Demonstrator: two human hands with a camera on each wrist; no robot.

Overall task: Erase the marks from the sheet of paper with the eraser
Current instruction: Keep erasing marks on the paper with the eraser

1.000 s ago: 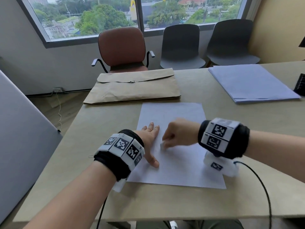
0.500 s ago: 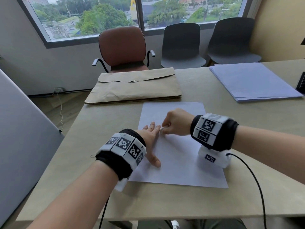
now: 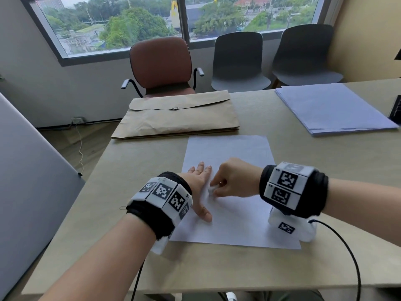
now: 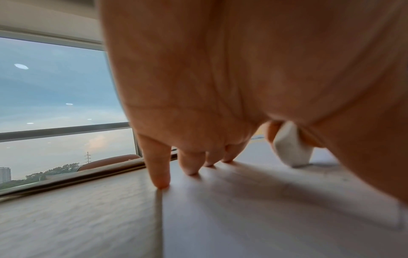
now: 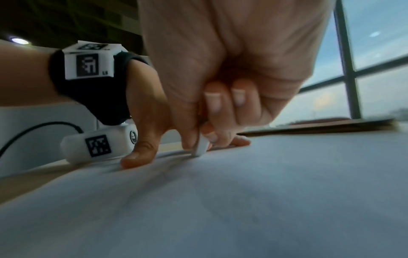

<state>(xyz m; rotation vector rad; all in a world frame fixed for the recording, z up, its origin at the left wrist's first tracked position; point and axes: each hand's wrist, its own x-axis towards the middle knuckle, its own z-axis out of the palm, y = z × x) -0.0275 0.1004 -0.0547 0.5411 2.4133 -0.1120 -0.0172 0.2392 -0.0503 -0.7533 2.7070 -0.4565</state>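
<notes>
A white sheet of paper (image 3: 230, 153) lies on the beige table (image 3: 325, 170) in front of me. My left hand (image 3: 199, 183) lies flat with straight fingers on the sheet's left edge, thumb spread toward me. My right hand (image 3: 230, 181) pinches a small white eraser (image 3: 211, 189) and presses its tip on the paper just right of the left hand. The left wrist view shows the eraser (image 4: 291, 148) touching the sheet (image 4: 264, 200) beyond my straight fingers (image 4: 159, 165). From the right wrist, the eraser (image 5: 202, 145) sits pinched between thumb and fingertips. No marks are readable.
A brown paper envelope (image 3: 180, 116) lies beyond the sheet. A stack of white paper (image 3: 332, 107) sits at the back right, with a dark object (image 3: 395, 109) at the table's right edge. A brown chair (image 3: 160, 66) and two grey chairs (image 3: 238, 61) stand behind the table.
My right hand with the eraser slid up the sheet, then back down toward me, beside the left hand. The left hand has stayed flat on the paper's edge.
</notes>
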